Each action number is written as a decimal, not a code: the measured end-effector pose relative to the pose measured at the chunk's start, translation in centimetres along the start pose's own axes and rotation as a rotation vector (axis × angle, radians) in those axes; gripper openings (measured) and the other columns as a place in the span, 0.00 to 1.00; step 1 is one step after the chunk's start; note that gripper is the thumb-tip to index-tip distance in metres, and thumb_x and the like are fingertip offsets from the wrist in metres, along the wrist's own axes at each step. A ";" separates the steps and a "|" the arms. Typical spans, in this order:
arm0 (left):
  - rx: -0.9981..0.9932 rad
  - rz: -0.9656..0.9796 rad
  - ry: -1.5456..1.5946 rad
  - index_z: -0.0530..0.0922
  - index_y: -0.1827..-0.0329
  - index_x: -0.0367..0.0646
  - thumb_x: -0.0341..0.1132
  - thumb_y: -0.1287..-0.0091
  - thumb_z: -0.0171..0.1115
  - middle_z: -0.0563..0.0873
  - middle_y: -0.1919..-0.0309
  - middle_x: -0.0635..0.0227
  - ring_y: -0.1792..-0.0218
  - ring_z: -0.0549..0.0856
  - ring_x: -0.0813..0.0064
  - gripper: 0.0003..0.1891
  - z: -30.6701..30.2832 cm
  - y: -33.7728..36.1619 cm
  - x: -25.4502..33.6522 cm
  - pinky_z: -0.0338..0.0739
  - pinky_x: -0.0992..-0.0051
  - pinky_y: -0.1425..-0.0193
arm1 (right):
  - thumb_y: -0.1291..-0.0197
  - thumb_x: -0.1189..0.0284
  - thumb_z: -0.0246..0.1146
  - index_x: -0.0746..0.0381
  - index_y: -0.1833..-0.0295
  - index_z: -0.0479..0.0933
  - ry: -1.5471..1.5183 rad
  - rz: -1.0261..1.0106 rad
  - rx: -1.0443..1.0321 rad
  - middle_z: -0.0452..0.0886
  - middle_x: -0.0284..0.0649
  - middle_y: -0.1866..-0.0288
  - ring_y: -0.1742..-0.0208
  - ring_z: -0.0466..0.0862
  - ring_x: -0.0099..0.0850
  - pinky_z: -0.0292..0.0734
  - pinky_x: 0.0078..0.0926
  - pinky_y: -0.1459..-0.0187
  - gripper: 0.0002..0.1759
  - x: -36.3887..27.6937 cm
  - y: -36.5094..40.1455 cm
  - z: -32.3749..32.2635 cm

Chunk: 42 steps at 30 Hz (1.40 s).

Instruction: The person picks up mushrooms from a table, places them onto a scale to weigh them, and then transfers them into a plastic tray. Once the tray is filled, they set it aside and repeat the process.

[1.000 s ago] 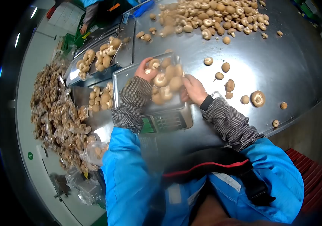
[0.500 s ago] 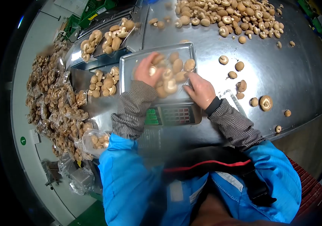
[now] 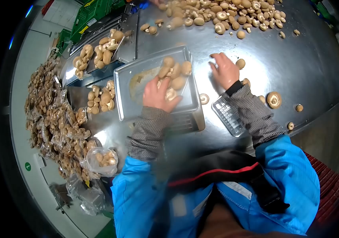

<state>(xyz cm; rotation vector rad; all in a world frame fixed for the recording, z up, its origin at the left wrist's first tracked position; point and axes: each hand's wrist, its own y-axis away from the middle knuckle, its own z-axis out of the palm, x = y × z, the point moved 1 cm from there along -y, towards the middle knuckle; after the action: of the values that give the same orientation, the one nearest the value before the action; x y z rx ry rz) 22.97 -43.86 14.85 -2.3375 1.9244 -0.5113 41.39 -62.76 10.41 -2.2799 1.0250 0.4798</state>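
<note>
A metal tray (image 3: 126, 85) sits on a weighing scale (image 3: 195, 121), with several brown-capped mushrooms (image 3: 178, 83) clustered in its right half. Inside it, my left hand (image 3: 158, 95) is curled against the cluster, a pale-stemmed mushroom (image 3: 171, 94) between thumb and fingers. My right hand (image 3: 225, 70) is over the table right of the tray, fingers apart and holding nothing. Close to its fingertips is a loose mushroom (image 3: 240, 63). Partly beneath my right forearm lies a small clear plastic tray (image 3: 229, 116). Another mushroom (image 3: 204, 98) rests between the two trays.
A big mushroom pile (image 3: 233, 14) covers the table's far side. Filled portions (image 3: 106, 51) stand on a metal machine (image 3: 127, 43) at the left. Bagged mushrooms (image 3: 50, 115) heap along the left edge, near an open bag (image 3: 102, 160). Green crates (image 3: 92, 16) stand behind.
My right hand has left the metal tray and moved right over the table. The mushrooms in the tray are gathered further right, with my left hand still among them. The view has shifted slightly.
</note>
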 end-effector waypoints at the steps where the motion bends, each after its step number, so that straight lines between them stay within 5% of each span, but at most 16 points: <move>1: -0.024 0.038 0.028 0.74 0.39 0.48 0.50 0.53 0.76 0.71 0.40 0.52 0.40 0.73 0.51 0.37 -0.1 -0.2 -0.6 0.71 0.57 0.37 | 0.40 0.67 0.62 0.58 0.49 0.74 0.146 0.016 -0.049 0.78 0.44 0.56 0.55 0.81 0.42 0.79 0.41 0.58 0.14 2.0 -1.0 0.1; 3: -0.070 0.108 0.078 0.74 0.40 0.47 0.48 0.53 0.76 0.72 0.40 0.53 0.41 0.73 0.52 0.36 -0.1 -1.0 -2.3 0.71 0.57 0.36 | 0.38 0.65 0.62 0.56 0.49 0.74 0.397 0.138 -0.280 0.77 0.44 0.54 0.52 0.81 0.41 0.79 0.40 0.55 0.14 5.0 -2.5 0.7; 7: -0.149 0.215 0.061 0.74 0.40 0.47 0.46 0.53 0.76 0.72 0.41 0.54 0.41 0.74 0.52 0.35 -1.6 -2.3 -3.4 0.71 0.58 0.37 | 0.36 0.61 0.60 0.52 0.47 0.73 0.432 0.027 -0.469 0.75 0.47 0.54 0.50 0.81 0.43 0.78 0.44 0.50 0.14 7.7 -2.9 2.5; 10: -0.110 0.201 0.103 0.73 0.38 0.46 0.48 0.58 0.78 0.71 0.39 0.51 0.38 0.72 0.49 0.41 -1.9 -2.1 -3.4 0.69 0.57 0.34 | 0.38 0.63 0.59 0.58 0.41 0.72 0.125 0.186 -0.402 0.77 0.52 0.51 0.50 0.81 0.49 0.76 0.43 0.47 0.20 7.9 -2.7 2.0; 13: 0.018 0.048 0.196 0.68 0.34 0.44 0.46 0.59 0.77 0.69 0.38 0.49 0.36 0.70 0.48 0.45 -2.1 -1.3 -3.5 0.66 0.57 0.31 | 0.38 0.62 0.60 0.65 0.41 0.69 -0.429 0.328 -0.362 0.81 0.51 0.57 0.56 0.83 0.40 0.78 0.35 0.52 0.25 5.3 -3.5 -0.1; 19: 0.134 -0.287 0.369 0.60 0.29 0.41 0.39 0.57 0.72 0.66 0.36 0.49 0.35 0.69 0.49 0.48 -1.3 0.6 -3.9 0.64 0.60 0.28 | 0.36 0.72 0.54 0.63 0.40 0.73 -0.824 -0.120 -0.455 0.80 0.40 0.52 0.53 0.80 0.25 0.77 0.25 0.53 0.19 -4.1 -4.9 -1.9; 20: 0.100 -0.344 0.450 0.63 0.31 0.41 0.46 0.56 0.76 0.67 0.37 0.49 0.35 0.69 0.50 0.48 -1.4 0.4 -3.0 0.67 0.59 0.31 | 0.36 0.73 0.53 0.62 0.39 0.74 -0.778 -0.203 -0.449 0.80 0.38 0.51 0.51 0.79 0.24 0.77 0.25 0.51 0.20 -5.8 -5.0 -1.5; 26: 0.115 -0.210 0.175 0.64 0.30 0.46 0.47 0.54 0.75 0.66 0.37 0.45 0.37 0.69 0.45 0.46 0.9 0.9 -3.0 0.67 0.55 0.33 | 0.46 0.71 0.62 0.58 0.52 0.79 0.004 -0.510 -0.229 0.74 0.40 0.62 0.55 0.76 0.42 0.72 0.40 0.52 0.15 -12.0 -3.7 2.4; 30: 0.220 -0.307 0.424 0.59 0.28 0.44 0.41 0.54 0.75 0.66 0.37 0.49 0.36 0.69 0.50 0.48 -0.3 1.6 -3.4 0.65 0.58 0.30 | 0.44 0.73 0.62 0.61 0.52 0.78 -0.190 -0.420 -0.107 0.75 0.43 0.60 0.55 0.76 0.43 0.74 0.39 0.53 0.13 -10.3 -5.7 2.3; 34: 0.244 -0.330 0.481 0.58 0.27 0.43 0.36 0.55 0.73 0.66 0.37 0.52 0.36 0.69 0.52 0.49 -0.7 2.3 -3.8 0.64 0.60 0.29 | 0.38 0.69 0.59 0.60 0.51 0.79 -0.075 -0.420 -0.134 0.78 0.45 0.58 0.54 0.80 0.45 0.77 0.39 0.52 0.12 -9.6 -10.0 3.6; 37: 0.217 -0.278 0.422 0.57 0.27 0.42 0.38 0.55 0.74 0.66 0.37 0.50 0.35 0.69 0.50 0.50 0.4 2.5 -3.9 0.64 0.58 0.30 | 0.41 0.62 0.61 0.59 0.50 0.78 -0.016 -0.356 -0.257 0.79 0.46 0.53 0.53 0.81 0.47 0.79 0.43 0.53 0.17 -11.7 -12.2 6.4; 39: 0.196 -0.260 0.429 0.57 0.27 0.39 0.49 0.52 0.77 0.63 0.34 0.45 0.33 0.66 0.46 0.52 0.9 2.6 -3.6 0.65 0.55 0.31 | 0.43 0.59 0.60 0.60 0.51 0.78 0.097 -0.481 -0.434 0.79 0.48 0.50 0.52 0.81 0.49 0.79 0.45 0.52 0.19 -13.2 -12.9 8.0; 40: 0.214 -0.240 0.410 0.57 0.27 0.39 0.48 0.53 0.78 0.63 0.33 0.45 0.33 0.66 0.46 0.52 1.2 2.7 -3.6 0.66 0.55 0.31 | 0.44 0.60 0.58 0.59 0.55 0.80 0.052 -0.232 -0.492 0.79 0.51 0.50 0.52 0.82 0.50 0.79 0.47 0.52 0.17 -13.3 -13.1 10.7; 41: 0.238 -0.215 0.398 0.57 0.27 0.40 0.48 0.54 0.78 0.62 0.33 0.44 0.33 0.66 0.45 0.53 1.6 2.6 -3.7 0.66 0.54 0.32 | 0.44 0.60 0.59 0.56 0.52 0.80 0.184 -0.438 -0.656 0.83 0.50 0.54 0.47 0.82 0.47 0.80 0.45 0.48 0.17 -13.7 -13.8 10.8; 42: 0.220 -0.240 0.431 0.57 0.27 0.40 0.47 0.54 0.78 0.62 0.33 0.44 0.32 0.66 0.46 0.53 1.6 2.4 -3.6 0.66 0.54 0.31 | 0.47 0.64 0.60 0.57 0.54 0.82 0.205 -0.378 -0.645 0.84 0.53 0.57 0.48 0.82 0.46 0.80 0.44 0.47 0.16 -12.9 -13.6 14.2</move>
<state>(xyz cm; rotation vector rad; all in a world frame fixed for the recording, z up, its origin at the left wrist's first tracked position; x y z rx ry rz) 20.60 -41.16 12.00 -2.4700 1.6172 -1.2690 42.34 -39.32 11.46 -3.0652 0.5394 0.4657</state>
